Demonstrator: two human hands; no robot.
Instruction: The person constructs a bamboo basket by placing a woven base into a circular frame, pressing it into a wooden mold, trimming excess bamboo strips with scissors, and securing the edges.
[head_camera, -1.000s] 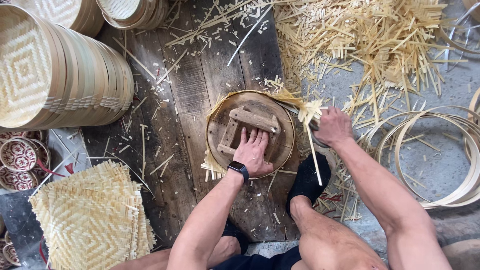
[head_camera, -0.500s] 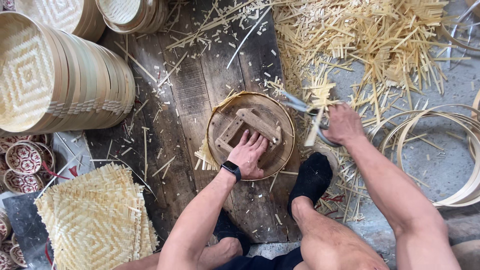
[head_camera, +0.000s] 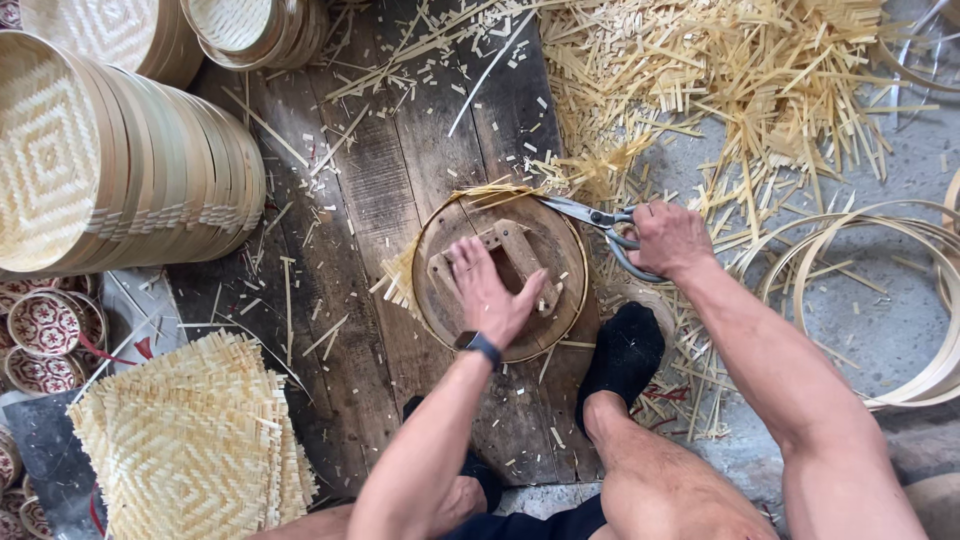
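Observation:
My left hand presses flat on a round wooden mould that lies on a dark plank board. A woven bamboo mat sticks out from under the mould, its frayed strips showing at the left and top edges. My right hand grips large metal scissors, whose blades point left at the mould's upper right rim, where the strips protrude. A black watch is on my left wrist. My foot in a black sock rests beside the mould.
A row of finished woven bamboo trays lies on its side at the left. Square woven mats are stacked at the lower left. Cut bamboo strips litter the upper right. Bamboo hoops lie at the right.
The scissors have moved from the mould's right side up to its upper right rim. My left hand has shifted on the mould, and the mould appears turned.

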